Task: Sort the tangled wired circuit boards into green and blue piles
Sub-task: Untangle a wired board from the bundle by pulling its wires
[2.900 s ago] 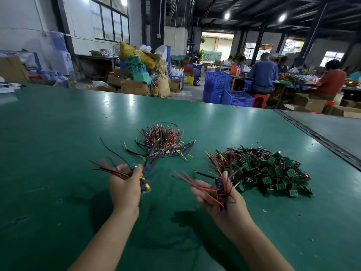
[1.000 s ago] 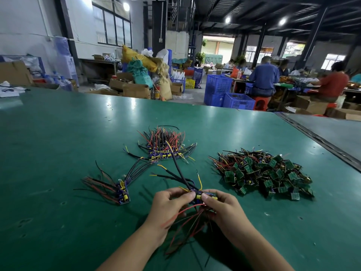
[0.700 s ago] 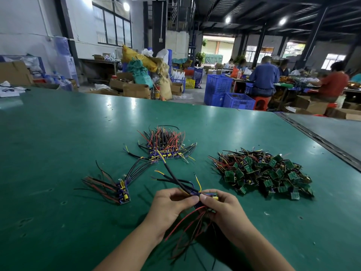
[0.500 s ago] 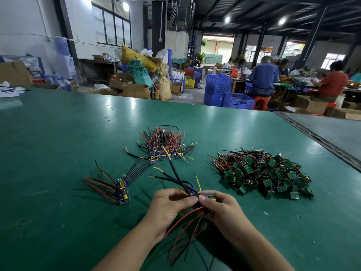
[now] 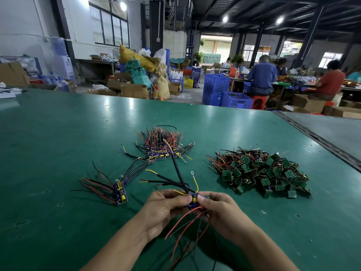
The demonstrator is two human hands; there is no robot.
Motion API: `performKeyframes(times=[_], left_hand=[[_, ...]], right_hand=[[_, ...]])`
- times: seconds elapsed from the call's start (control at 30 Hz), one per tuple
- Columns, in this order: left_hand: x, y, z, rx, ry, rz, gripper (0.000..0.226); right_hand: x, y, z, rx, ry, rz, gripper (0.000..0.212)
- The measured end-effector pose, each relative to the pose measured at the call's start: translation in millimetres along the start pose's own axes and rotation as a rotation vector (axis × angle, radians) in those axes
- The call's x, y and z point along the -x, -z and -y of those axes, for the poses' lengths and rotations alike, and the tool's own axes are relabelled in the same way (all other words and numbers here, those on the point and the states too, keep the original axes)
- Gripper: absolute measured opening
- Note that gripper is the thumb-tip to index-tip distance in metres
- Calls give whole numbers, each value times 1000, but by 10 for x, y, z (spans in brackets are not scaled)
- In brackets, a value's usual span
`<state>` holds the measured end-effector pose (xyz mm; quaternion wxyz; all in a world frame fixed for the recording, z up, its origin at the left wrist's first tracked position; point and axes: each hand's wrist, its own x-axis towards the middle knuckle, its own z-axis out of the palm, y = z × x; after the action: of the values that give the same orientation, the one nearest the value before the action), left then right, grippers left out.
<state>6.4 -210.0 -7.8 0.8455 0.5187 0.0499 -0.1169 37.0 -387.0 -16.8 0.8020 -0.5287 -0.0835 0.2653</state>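
Well out to the left of the left hand, a small bunch of blue boards (image 5: 119,193) lies flat on the green table (image 5: 58,143). Its red and black wires fan away to the left, and a few dark wires trail from it towards the far pile.

The left hand (image 5: 164,210) is curled, thumb and fingertips pinching the left side of a tangled bunch (image 5: 194,200) of blue boards. It is held just above the table, between the two hands. Thick black wires and thin yellow ones stick up and away from the fingers. One yellow wire ends in a small ring. Red and black wires hang from the underside of the bunch, back towards the person and between the wrists.

Straight beyond the hands, well apart from them, sits the blue pile (image 5: 162,146). Its boards are low at the near edge, and red, black and yellow wires bristle upward behind them. One long black wire of the held bunch points towards this pile.

The right hand (image 5: 222,212) grips the right side of the same bunch, thumb on top and close to the left thumb, fingers wrapped underneath.

Beyond the right hand and off to its right lies the green pile (image 5: 263,173), a wide heap of small green boards with dark, red and yellow wires. It is apart from the blue pile.

Far past the table's edge stand blue crates (image 5: 236,99), and people (image 5: 261,79) sit at other benches.
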Motion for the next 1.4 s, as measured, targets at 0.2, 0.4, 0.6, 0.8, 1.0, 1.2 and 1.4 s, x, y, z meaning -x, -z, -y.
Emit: performKeyframes(times=[0.2, 0.4, 0.6, 0.8, 1.0, 1.2, 1.4], left_hand=[[-15, 16, -17, 2, -9, 26, 11], [-35, 42, -21, 18, -9, 39, 10], [-68, 74, -42, 29, 5, 10, 12], [-119, 125, -17, -27, -12, -63, 29], [-223, 162, 25, -3, -84, -251, 6], [-227, 315, 64, -1117, -452, -624, 14], [-211, 363, 12, -1408, -380, -706, 28]], right_hand=[[16, -26, 12, -42, -36, 21, 17], [32, -38, 13, -114, -68, 33, 17], [20, -7, 30, -171, -4, -43, 12], [-14, 38, 13, -283, 62, -121, 12], [-46, 100, 77, -538, 64, -325, 16], [-54, 86, 74, -583, 56, -358, 23], [-57, 60, 56, -616, 97, -309, 20]])
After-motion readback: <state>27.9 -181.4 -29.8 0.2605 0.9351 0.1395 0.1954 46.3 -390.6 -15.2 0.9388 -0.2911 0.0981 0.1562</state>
